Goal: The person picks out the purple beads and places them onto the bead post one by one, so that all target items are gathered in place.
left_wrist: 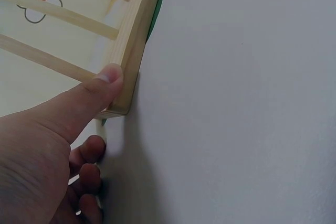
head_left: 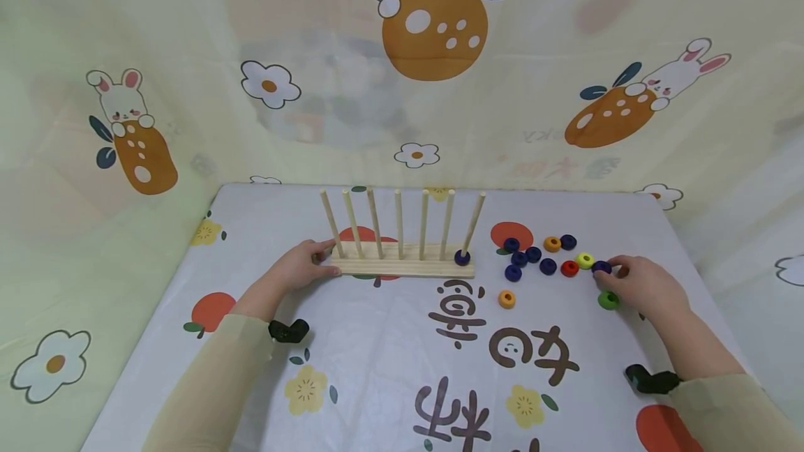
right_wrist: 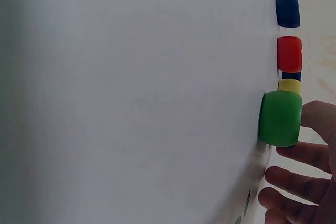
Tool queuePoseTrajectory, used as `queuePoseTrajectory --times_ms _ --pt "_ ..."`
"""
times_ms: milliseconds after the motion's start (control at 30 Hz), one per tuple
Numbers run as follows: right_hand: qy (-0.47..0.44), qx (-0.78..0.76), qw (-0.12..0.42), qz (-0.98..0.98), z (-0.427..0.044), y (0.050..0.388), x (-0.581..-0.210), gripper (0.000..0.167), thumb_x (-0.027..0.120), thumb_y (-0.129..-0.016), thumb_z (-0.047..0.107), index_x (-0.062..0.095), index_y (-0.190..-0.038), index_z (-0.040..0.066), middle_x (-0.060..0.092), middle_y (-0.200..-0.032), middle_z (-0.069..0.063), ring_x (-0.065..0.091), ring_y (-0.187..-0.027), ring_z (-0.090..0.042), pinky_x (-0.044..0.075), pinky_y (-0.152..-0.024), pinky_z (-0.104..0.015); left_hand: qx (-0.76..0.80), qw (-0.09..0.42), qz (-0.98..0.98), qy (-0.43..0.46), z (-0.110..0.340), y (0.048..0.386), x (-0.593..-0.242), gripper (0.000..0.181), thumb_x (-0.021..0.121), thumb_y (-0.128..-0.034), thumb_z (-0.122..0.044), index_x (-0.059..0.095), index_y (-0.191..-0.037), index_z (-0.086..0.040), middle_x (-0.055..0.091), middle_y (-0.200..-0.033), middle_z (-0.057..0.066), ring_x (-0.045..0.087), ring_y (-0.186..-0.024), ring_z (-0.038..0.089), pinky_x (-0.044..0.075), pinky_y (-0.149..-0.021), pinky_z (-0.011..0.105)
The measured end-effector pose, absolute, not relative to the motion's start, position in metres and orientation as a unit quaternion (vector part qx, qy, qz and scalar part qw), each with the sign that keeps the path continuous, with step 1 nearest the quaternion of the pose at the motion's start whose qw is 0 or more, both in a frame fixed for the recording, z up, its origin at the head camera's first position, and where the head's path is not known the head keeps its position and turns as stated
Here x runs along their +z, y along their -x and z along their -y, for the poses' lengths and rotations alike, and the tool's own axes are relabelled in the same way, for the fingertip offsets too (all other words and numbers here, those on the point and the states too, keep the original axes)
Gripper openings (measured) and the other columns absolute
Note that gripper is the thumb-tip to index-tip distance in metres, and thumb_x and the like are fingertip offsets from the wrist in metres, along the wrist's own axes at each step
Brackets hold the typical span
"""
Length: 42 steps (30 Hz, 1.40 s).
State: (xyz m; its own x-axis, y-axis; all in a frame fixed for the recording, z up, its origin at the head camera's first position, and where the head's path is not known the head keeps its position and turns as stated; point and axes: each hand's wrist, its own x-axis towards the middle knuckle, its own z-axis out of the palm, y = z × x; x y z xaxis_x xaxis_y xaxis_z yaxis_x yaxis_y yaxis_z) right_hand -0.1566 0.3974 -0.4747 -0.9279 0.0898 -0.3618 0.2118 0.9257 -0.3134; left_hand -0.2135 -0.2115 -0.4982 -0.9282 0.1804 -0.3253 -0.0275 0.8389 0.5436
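Observation:
A wooden peg rack (head_left: 402,268) with several upright pegs stands at the middle of the table, a dark blue bead (head_left: 462,257) on its rightmost peg. My left hand (head_left: 303,265) grips the rack's left end, the thumb (left_wrist: 107,80) lying on the base. On the right, my right hand (head_left: 647,287) has thumb and forefinger about another dark blue bead (head_left: 601,267), pinching it at the table. Just nearer than that bead lies a green bead (head_left: 608,300), which hides the pinch in the right wrist view. A yellow bead (head_left: 585,261) and a red bead (head_left: 569,268) lie beside it.
Between rack and right hand lie several loose dark blue beads (head_left: 533,254). One orange bead (head_left: 552,244) sits among them, another orange bead (head_left: 507,299) lies nearer. A printed cloth (head_left: 377,340) covers the table; a printed curtain (head_left: 339,117) rises behind it.

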Motion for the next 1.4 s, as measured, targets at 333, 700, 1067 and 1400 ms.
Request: queuePoseTrajectory --times_ms 333,700,1067,1400 --pt "-0.082 -0.177 0.165 -0.967 -0.397 0.154 -0.471 0.074 0.063 -0.091 0.055 0.050 -0.131 -0.006 0.058 -0.105 -0.027 0.053 -0.082 -0.033 0.048 -0.057 -0.036 0.283 0.187 -0.940 -0.038 0.211 0.213 -0.497 0.080 0.079 -0.0837 -0.040 0.041 -0.152 -0.022 0.050 -0.106 0.009 0.047 -0.097 0.024 0.042 -0.083 0.039" --pt "-0.095 -0.165 0.125 -0.974 -0.392 0.150 -0.459 0.069 0.065 -0.092 0.047 0.049 -0.130 -0.008 0.055 -0.109 -0.032 0.054 -0.084 -0.037 0.051 -0.059 -0.038 0.287 0.187 -0.938 -0.044 0.212 0.215 -0.497 0.080 0.079 -0.0841 -0.041 0.041 -0.152 -0.022 0.050 -0.106 0.008 0.046 -0.097 0.024 0.040 -0.082 0.039" --pt "-0.077 -0.162 0.085 -0.980 -0.386 0.147 -0.455 0.071 0.064 -0.091 0.054 0.051 -0.129 -0.005 0.056 -0.110 -0.030 0.055 -0.083 -0.036 0.049 -0.053 -0.034 0.288 0.184 -0.939 -0.050 0.213 0.214 -0.499 0.080 0.079 -0.0836 -0.041 0.043 -0.151 -0.021 0.051 -0.107 0.009 0.047 -0.098 0.025 0.042 -0.084 0.040" --pt "-0.060 -0.151 0.056 -0.985 -0.373 0.151 -0.447 0.073 0.062 -0.090 0.058 0.054 -0.130 -0.003 0.057 -0.110 -0.028 0.055 -0.086 -0.036 0.049 -0.055 -0.035 0.285 0.177 -0.940 -0.063 0.213 0.213 -0.496 0.078 0.080 -0.0839 -0.038 0.045 -0.150 -0.016 0.050 -0.102 0.008 0.046 -0.094 0.024 0.039 -0.081 0.038"
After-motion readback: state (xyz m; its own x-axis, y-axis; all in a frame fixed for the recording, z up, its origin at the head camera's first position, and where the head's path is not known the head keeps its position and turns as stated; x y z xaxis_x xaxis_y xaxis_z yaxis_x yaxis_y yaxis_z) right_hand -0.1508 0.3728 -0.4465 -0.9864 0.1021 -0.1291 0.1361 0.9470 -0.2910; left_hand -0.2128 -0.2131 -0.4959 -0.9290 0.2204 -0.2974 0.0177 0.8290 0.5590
